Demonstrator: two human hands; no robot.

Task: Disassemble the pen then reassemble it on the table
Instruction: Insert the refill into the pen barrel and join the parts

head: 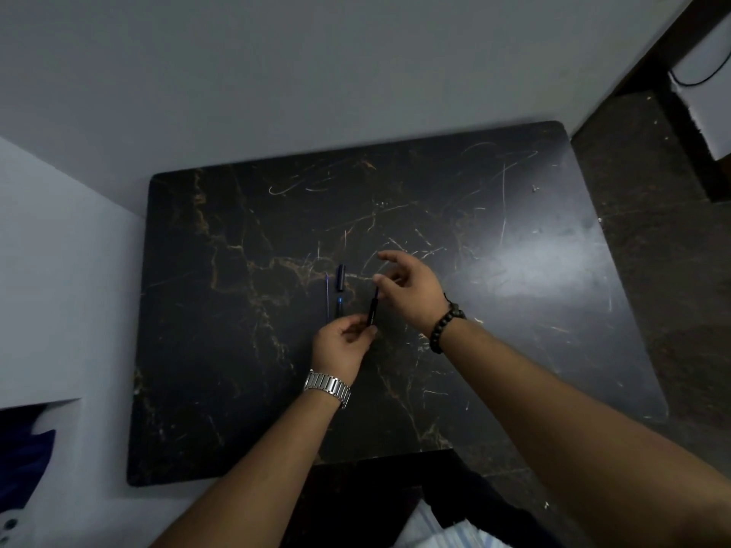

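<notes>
Left hand point(341, 342) is pinching the lower end of the slim dark pen barrel point(372, 310), fingers curled closed, holding it above the black gold-veined marble tabletop point(514, 310). Right hand point(407, 286) is hovering at the barrel's top end, fingers loosely half-open; contact unclear. Dark cap piece point(340, 277), short blue-tipped piece point(339, 307) and thin blue refill point(327, 296) are lying just left on the tabletop.

Head-worn wide-angle view, looking steeply down, table point(237, 310) fairly near (dim, perhaps slightly blurred)
</notes>
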